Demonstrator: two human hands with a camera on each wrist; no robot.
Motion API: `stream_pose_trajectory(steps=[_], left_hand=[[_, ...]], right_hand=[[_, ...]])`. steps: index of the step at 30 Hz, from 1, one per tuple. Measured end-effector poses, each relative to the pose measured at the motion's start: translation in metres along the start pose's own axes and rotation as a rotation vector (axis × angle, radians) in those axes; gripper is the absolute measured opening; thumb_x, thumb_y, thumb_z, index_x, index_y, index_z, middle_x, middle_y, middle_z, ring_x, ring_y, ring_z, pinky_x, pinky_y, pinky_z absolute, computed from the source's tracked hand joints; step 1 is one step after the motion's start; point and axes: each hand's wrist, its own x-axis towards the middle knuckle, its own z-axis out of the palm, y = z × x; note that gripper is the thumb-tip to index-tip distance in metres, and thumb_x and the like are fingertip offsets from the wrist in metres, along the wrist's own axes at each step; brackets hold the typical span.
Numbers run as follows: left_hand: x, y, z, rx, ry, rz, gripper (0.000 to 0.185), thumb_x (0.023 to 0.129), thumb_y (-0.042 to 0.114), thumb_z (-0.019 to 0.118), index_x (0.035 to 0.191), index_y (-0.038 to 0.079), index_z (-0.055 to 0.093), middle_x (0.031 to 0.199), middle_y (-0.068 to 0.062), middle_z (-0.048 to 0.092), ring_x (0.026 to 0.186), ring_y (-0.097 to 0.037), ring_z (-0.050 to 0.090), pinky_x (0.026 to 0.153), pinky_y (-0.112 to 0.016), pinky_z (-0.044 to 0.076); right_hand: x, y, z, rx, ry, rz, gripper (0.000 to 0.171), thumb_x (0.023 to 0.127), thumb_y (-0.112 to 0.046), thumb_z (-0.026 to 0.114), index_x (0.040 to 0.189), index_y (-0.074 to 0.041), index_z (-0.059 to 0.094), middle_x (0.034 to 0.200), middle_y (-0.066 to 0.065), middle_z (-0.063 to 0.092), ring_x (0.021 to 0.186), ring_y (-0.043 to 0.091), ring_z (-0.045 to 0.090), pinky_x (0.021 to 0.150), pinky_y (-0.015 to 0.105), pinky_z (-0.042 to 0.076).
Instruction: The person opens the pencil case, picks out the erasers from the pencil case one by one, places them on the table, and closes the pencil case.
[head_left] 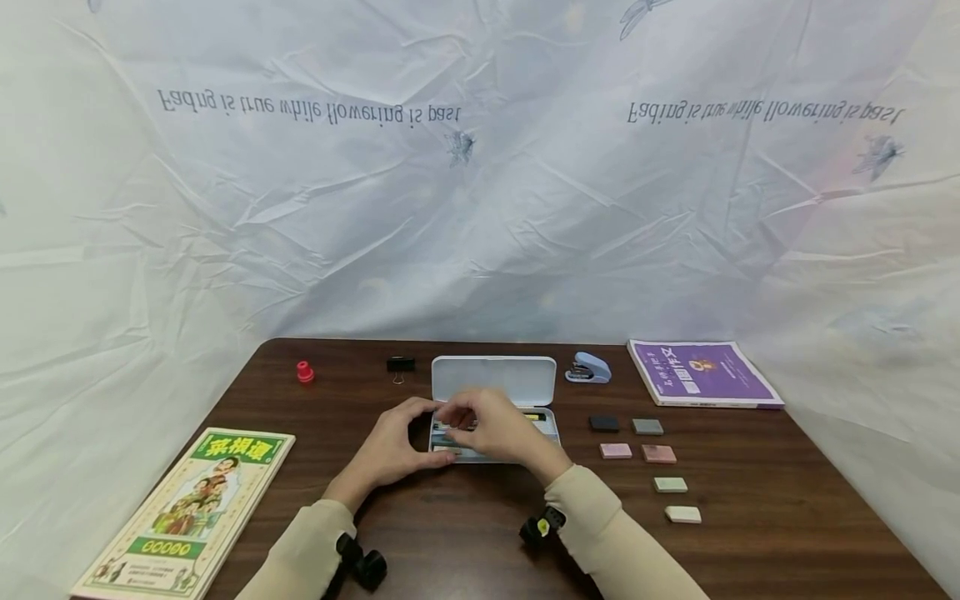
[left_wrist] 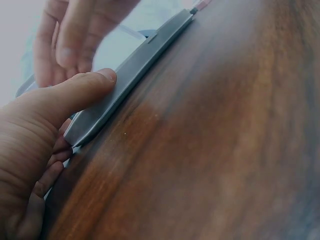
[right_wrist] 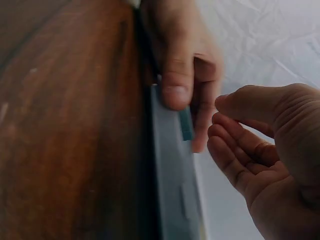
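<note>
A pale grey-blue pencil case [head_left: 491, 380] lies on the table with its hinged lid raised at the back. My left hand [head_left: 386, 450] grips the case's left end; in the left wrist view the thumb presses on the near wall [left_wrist: 137, 65] while the other fingers reach round behind. My right hand [head_left: 491, 425] hovers over the tray with loosely bent fingers, and the right wrist view shows nothing between thumb and fingertips. Inside the case, a dark and yellow stick-like item [head_left: 535, 417] shows at the right; my hands hide much of the other contents.
Several erasers, among them a black one [head_left: 603, 423] and a white one [head_left: 683, 514], lie right of the case. Behind are a blue stapler [head_left: 588, 368], a purple book [head_left: 701, 371], a black binder clip [head_left: 401, 364] and a red object [head_left: 304, 372]. A green-and-cream book [head_left: 191, 508] lies left.
</note>
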Motion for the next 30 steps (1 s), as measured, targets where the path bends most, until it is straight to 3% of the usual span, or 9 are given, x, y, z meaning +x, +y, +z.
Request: stream_pose_trajectory(steps=[9,17,24,30], left_hand=[[0.0,-0.001,-0.001,0.0,-0.01,-0.006,0.078,0.086,0.048,0.098,0.151,0.017,0.068,0.151,-0.001,0.067,0.144,-0.032,0.061,0.119,-0.061,0.049],[0.0,-0.001,0.0,-0.006,-0.001,0.003,0.077,0.086,0.049,0.098,0.149,0.015,0.069,0.148,0.0,0.068,0.141,-0.029,0.064,0.118,-0.059,0.05],[0.001,0.0,0.001,0.008,0.003,-0.002,0.079,0.084,0.055,0.098,0.148,0.017,0.07,0.146,0.001,0.069,0.14,-0.027,0.064,0.118,-0.057,0.051],[0.001,0.001,0.0,0.014,-0.003,-0.023,0.08,0.083,0.056,0.098,0.149,0.02,0.07,0.147,0.002,0.069,0.142,-0.026,0.063,0.12,-0.057,0.05]], right_hand=[[0.001,0.0,0.011,-0.142,-0.082,0.009,0.016,0.102,-0.003,0.081,0.115,-0.011,0.085,0.114,0.001,0.08,0.099,0.012,0.074,0.087,0.029,0.063],[0.0,-0.001,0.005,-0.122,-0.052,0.011,0.019,0.102,0.0,0.078,0.117,-0.01,0.084,0.11,0.001,0.079,0.096,0.008,0.072,0.085,0.027,0.062],[-0.01,-0.01,-0.03,-0.128,0.046,-0.041,0.023,0.102,0.002,0.074,0.122,-0.007,0.082,0.112,0.001,0.074,0.098,0.012,0.071,0.089,0.036,0.063],[-0.029,-0.016,-0.069,-0.163,0.201,-0.085,0.025,0.1,0.002,0.079,0.12,-0.012,0.082,0.113,-0.001,0.074,0.098,0.011,0.07,0.088,0.036,0.063]])
